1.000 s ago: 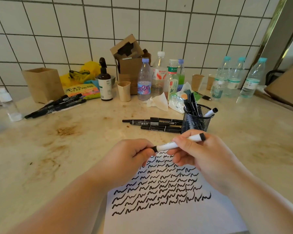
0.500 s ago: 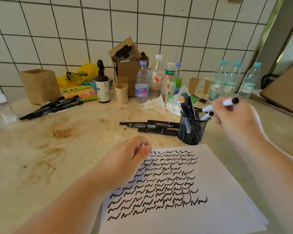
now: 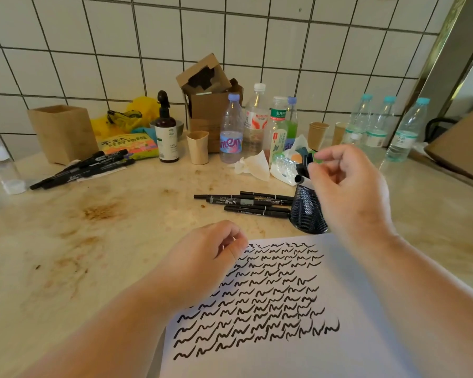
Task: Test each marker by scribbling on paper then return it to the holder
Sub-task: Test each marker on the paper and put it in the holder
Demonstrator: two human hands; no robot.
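Now the right hand (image 3: 347, 184), fingers loosely spread and empty, hovers over the holder (image 3: 307, 211); loose markers (image 3: 246, 203) lie crosswise at nine o'clock.

On my feed it's bright, soft daylight coming from the right, barely any shadows. Wide-angle bends the wall tiles (image 3: 93, 72) at the edges, and the right hand (image 3: 347, 186) looks motion-blurred.

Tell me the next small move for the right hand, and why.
Probably draw the right hand clear and reach for a black marker lying beside the mesh holder: its fingers look loosened above the holder, with a white marker already standing inside.
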